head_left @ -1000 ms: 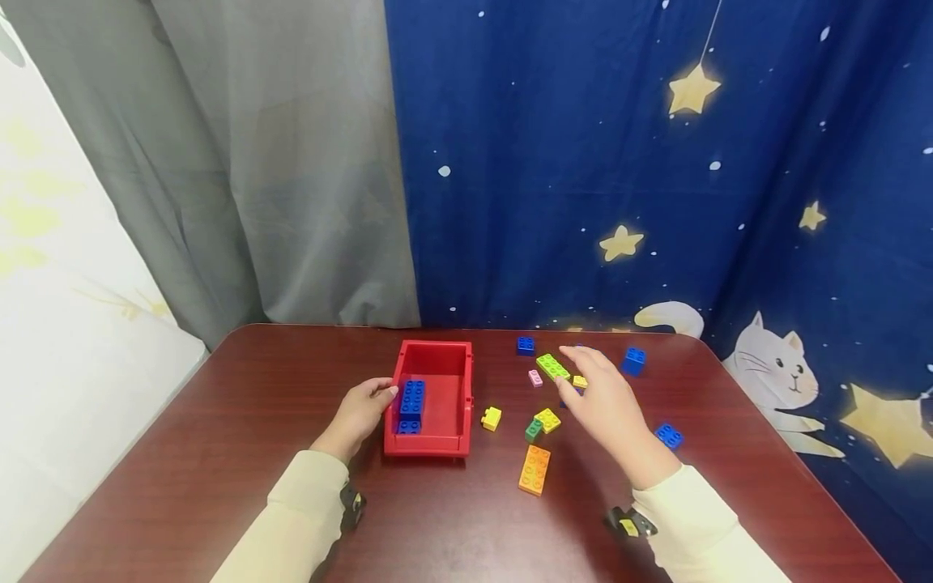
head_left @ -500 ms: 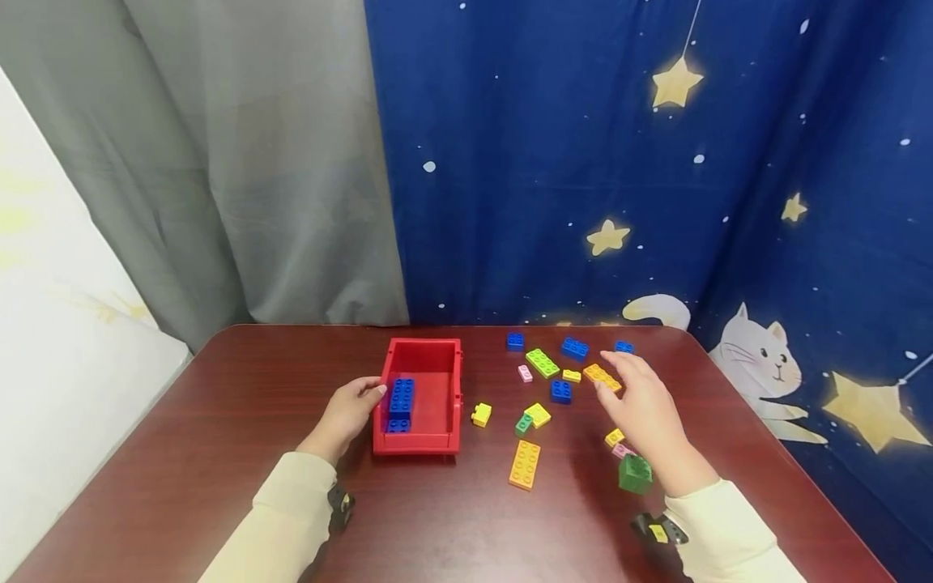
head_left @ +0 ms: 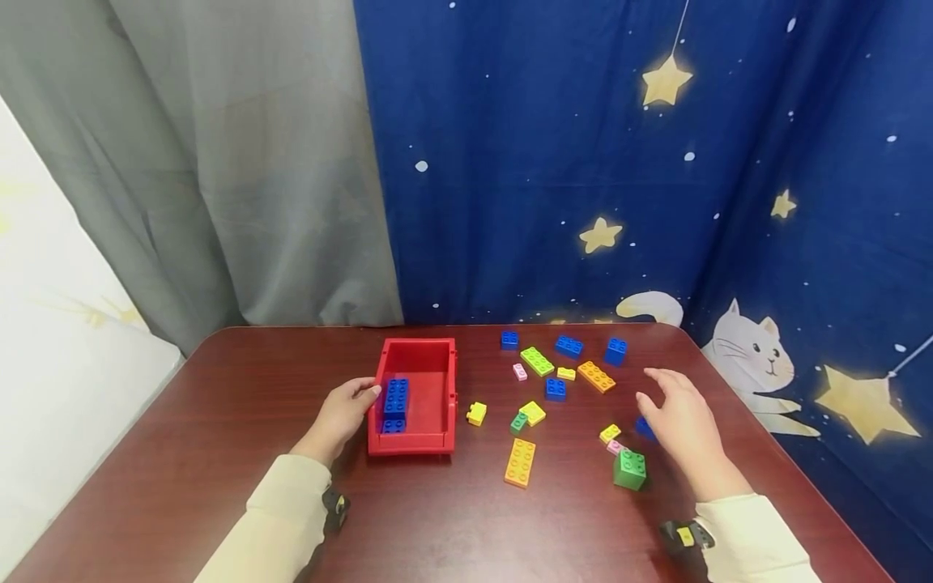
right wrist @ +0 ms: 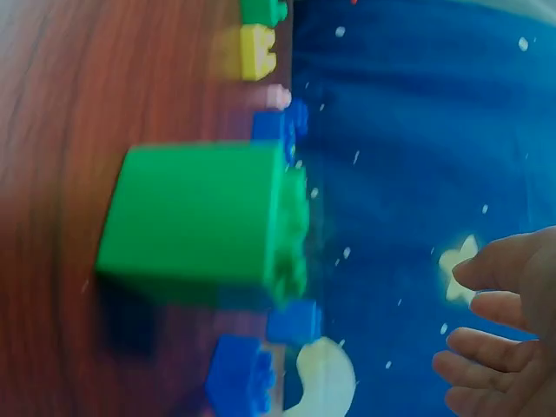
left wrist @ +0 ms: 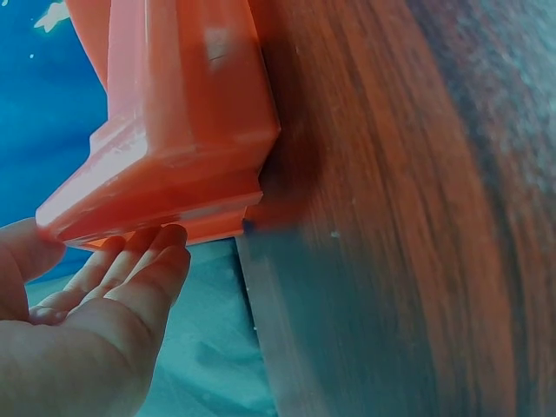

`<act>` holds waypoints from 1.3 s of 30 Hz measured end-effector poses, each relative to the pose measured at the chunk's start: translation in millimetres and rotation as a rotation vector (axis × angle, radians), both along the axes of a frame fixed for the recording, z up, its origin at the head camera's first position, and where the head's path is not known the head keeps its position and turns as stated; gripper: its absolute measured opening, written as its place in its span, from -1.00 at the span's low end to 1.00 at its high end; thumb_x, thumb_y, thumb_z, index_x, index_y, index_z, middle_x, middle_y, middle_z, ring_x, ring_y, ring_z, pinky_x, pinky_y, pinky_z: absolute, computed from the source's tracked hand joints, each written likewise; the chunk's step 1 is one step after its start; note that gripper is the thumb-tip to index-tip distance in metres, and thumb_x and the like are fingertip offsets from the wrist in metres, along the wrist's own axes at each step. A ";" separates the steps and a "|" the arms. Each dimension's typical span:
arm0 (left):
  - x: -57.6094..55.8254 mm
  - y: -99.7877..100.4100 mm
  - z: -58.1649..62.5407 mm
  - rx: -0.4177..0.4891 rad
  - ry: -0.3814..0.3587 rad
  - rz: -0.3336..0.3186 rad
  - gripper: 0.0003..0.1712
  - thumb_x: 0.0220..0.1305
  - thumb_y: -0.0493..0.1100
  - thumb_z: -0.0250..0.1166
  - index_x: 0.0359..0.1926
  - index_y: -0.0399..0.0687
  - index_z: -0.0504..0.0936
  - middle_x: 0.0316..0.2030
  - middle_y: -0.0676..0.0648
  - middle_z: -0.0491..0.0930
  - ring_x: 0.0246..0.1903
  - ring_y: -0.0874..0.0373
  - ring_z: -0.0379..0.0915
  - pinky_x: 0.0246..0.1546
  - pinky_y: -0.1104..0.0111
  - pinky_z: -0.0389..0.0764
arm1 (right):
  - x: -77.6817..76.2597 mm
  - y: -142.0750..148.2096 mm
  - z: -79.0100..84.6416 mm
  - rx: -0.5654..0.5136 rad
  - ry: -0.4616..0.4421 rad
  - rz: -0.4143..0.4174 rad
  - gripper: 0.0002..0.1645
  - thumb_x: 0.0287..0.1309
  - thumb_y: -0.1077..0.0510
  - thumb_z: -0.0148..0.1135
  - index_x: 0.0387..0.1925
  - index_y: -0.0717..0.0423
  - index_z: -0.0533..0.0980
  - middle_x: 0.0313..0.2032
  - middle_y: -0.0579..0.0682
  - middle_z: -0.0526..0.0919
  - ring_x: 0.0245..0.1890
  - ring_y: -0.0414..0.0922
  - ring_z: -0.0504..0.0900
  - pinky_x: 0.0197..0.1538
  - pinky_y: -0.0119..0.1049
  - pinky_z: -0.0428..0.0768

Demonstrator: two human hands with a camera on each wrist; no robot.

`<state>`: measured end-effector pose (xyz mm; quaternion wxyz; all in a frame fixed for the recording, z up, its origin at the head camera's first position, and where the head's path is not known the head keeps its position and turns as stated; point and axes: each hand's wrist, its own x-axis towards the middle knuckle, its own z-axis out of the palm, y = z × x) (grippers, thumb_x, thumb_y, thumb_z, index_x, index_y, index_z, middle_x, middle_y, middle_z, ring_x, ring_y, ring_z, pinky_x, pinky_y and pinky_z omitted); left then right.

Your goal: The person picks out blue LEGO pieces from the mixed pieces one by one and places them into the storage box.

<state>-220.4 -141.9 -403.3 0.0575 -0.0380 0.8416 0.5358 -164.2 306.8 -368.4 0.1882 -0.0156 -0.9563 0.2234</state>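
A red plastic bin (head_left: 411, 443) stands on the table, two blue bricks (head_left: 396, 397) inside along its left wall. My left hand (head_left: 341, 417) grips the bin's left rim; in the left wrist view the thumb lies on the rim's edge and the fingers curl beneath it. Over the table's right side hovers my right hand (head_left: 685, 429), fingers loosely spread and nothing held. Partly hidden behind it is a blue brick (head_left: 645, 428). Just left of that hand are a tall green brick (head_left: 629, 469), a pink brick (head_left: 615, 447) and a yellow brick (head_left: 610, 434).
Several loose bricks lie across the table's middle and back right, among them an orange brick (head_left: 520, 463), a lime brick (head_left: 537, 361) and a yellow brick (head_left: 477, 414). Curtains (head_left: 510, 202) hang behind the table's far edge; a white surface (head_left: 80, 389) borders its left.
My right hand has moved right, from over the middle bricks to the right side, uncovering bricks beneath it. The left hand stays at the bin's rim. The head view has shifted slightly.
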 end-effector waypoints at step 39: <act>-0.4 3.4 1.5 0.003 0.024 0.028 -0.48 0.47 -0.10 0.03 0.32 -0.30 0.33 0.24 -0.38 0.37 0.22 -0.27 0.31 0.19 -0.07 0.41 | -15.1 32.7 -37.1 0.119 -0.398 -0.023 -0.45 0.16 0.20 0.26 0.03 0.59 0.41 -0.06 0.50 0.53 -0.08 0.36 0.53 0.03 0.28 0.49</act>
